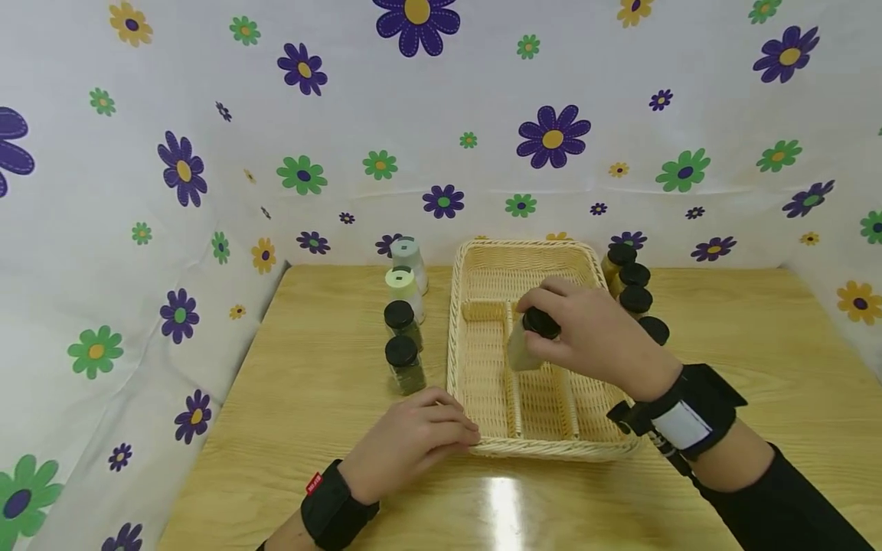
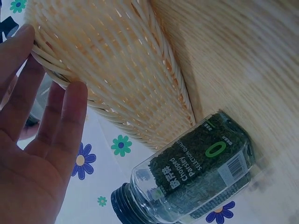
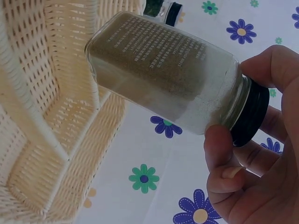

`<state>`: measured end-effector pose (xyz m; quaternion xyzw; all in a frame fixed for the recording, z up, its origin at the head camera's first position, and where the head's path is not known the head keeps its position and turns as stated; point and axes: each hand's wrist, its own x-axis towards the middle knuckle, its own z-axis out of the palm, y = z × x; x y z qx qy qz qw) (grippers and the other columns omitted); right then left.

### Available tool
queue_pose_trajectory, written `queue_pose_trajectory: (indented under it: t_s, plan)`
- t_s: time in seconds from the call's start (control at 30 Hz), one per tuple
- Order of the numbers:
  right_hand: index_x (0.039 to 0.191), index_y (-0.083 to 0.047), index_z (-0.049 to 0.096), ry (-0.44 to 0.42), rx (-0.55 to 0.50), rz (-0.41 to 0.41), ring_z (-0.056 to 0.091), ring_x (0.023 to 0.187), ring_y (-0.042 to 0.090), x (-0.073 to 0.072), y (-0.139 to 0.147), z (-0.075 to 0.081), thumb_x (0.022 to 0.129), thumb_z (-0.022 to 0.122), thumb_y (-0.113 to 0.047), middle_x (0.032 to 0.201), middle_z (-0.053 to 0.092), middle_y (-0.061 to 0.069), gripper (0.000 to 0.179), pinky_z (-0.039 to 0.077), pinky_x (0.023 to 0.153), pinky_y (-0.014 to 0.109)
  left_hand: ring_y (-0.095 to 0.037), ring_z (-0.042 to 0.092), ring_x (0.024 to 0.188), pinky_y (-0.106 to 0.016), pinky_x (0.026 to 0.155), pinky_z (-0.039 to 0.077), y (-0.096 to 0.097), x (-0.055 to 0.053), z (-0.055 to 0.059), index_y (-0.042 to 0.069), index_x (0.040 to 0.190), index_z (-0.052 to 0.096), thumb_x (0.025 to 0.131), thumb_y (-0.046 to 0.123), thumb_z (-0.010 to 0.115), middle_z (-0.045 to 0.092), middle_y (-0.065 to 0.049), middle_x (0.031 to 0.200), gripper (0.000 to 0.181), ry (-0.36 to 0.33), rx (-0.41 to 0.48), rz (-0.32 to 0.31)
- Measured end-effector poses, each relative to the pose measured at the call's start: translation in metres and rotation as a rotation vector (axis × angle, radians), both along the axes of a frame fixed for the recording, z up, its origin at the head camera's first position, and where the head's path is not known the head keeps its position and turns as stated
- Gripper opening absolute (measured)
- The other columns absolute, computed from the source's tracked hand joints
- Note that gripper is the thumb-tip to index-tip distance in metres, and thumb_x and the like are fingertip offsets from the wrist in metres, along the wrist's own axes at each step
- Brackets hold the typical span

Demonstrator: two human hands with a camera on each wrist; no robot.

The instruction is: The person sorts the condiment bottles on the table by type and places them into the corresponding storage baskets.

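Observation:
My right hand pinches a clear spice jar of beige powder around its black lid. The jar hangs tilted over the dividers of a woven basket, as the head view shows. My left hand rests on the front left corner of the basket, its nearly straight fingers touching the rim. Beside that hand stands a black-lidded jar labelled Chopped Parsley, dark green inside.
Left of the basket, another black-lidded jar, a pale yellow-capped shaker and a whitish-capped shaker form a row. Several black-lidded jars line its right side. Flowered cloth hangs behind the wooden table.

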<state>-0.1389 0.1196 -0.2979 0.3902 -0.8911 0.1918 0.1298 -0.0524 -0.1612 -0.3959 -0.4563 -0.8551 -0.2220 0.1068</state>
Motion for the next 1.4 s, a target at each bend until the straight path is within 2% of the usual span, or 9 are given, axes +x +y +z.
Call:
queue_pose_trajectory:
  t_s: [0.23,0.37,0.57,0.67,0.77,0.93,1.1,1.2,1.4]
  plan:
    - [0.107,-0.010,0.070,-0.034,-0.002,0.008,0.059,0.075,0.014,-0.012,-0.010,0.003,0.090,0.070,-0.023,0.102,0.065,0.003,0.022,0.053,0.062,0.024,-0.006,0.058,0.107,-0.018,0.097,0.047,0.000,-0.001,0.000,0.024,0.108,0.077,0.093,0.021,0.071,0.072,0.015,0.108,0.016,0.000,-0.006,-0.005]
    - [0.107,-0.010,0.070,-0.028,0.000,0.001,0.058,0.072,0.015,-0.017,-0.014,0.003,0.089,0.072,-0.023,0.100,0.065,0.002,0.023,0.052,0.061,0.025,-0.005,0.057,0.107,-0.017,0.097,0.046,-0.001,0.000,0.001,0.025,0.107,0.077,0.094,0.023,0.071,0.072,0.015,0.108,0.015,0.000,-0.006,-0.002]
    - [0.107,-0.010,0.070,-0.030,0.010,0.039,0.060,0.070,0.014,-0.026,-0.018,-0.010,0.089,0.071,-0.023,0.100,0.066,0.003,0.022,0.053,0.060,0.024,-0.005,0.058,0.105,-0.017,0.095,0.046,-0.001,0.002,-0.003,0.025,0.104,0.077,0.092,0.023,0.072,0.072,0.016,0.106,0.013,0.013,0.006,-0.009]
    - [0.107,-0.010,0.069,-0.029,0.011,0.040,0.059,0.069,0.013,-0.029,-0.018,-0.015,0.089,0.071,-0.023,0.101,0.066,0.003,0.023,0.052,0.059,0.024,-0.005,0.057,0.106,-0.016,0.097,0.045,-0.001,0.002,-0.004,0.026,0.105,0.077,0.093,0.022,0.071,0.072,0.016,0.107,0.014,-0.017,0.012,-0.009]
    - [0.107,-0.010,0.070,-0.015,0.007,0.033,0.057,0.068,0.011,-0.031,-0.018,-0.014,0.088,0.071,-0.024,0.100,0.065,0.002,0.023,0.051,0.058,0.024,-0.005,0.056,0.107,-0.016,0.098,0.044,-0.001,0.000,-0.003,0.026,0.106,0.076,0.094,0.022,0.070,0.071,0.016,0.108,0.014,-0.029,0.016,-0.007]
    - [0.107,-0.012,0.070,-0.002,0.023,0.041,0.056,0.066,0.010,-0.036,-0.025,-0.009,0.089,0.072,-0.026,0.100,0.065,0.001,0.023,0.050,0.057,0.022,-0.005,0.056,0.107,-0.016,0.098,0.044,-0.002,-0.001,-0.001,0.026,0.106,0.076,0.094,0.022,0.070,0.072,0.016,0.108,0.014,0.003,0.009,-0.011]
    - [0.109,-0.013,0.070,-0.035,0.036,0.045,0.055,0.067,0.010,-0.040,-0.031,-0.006,0.090,0.071,-0.026,0.100,0.063,0.000,0.023,0.050,0.059,0.022,-0.006,0.057,0.108,-0.017,0.098,0.044,-0.002,0.002,-0.001,0.026,0.106,0.077,0.093,0.021,0.071,0.072,0.016,0.109,0.015,0.001,0.016,0.000]
    - [0.109,-0.012,0.070,-0.050,0.039,0.060,0.054,0.067,0.010,-0.042,-0.033,-0.006,0.090,0.070,-0.026,0.099,0.062,0.001,0.024,0.050,0.059,0.023,-0.005,0.056,0.109,-0.016,0.099,0.043,0.001,0.004,0.000,0.027,0.106,0.077,0.092,0.020,0.072,0.072,0.016,0.110,0.016,-0.029,0.025,0.005]
    - [0.110,-0.011,0.070,-0.067,0.041,0.070,0.055,0.071,0.012,-0.048,-0.040,-0.006,0.090,0.070,-0.027,0.100,0.063,0.001,0.025,0.050,0.061,0.024,-0.006,0.056,0.108,-0.016,0.099,0.043,-0.001,0.000,0.001,0.027,0.106,0.076,0.092,0.021,0.072,0.071,0.016,0.109,0.015,-0.010,0.017,-0.024]
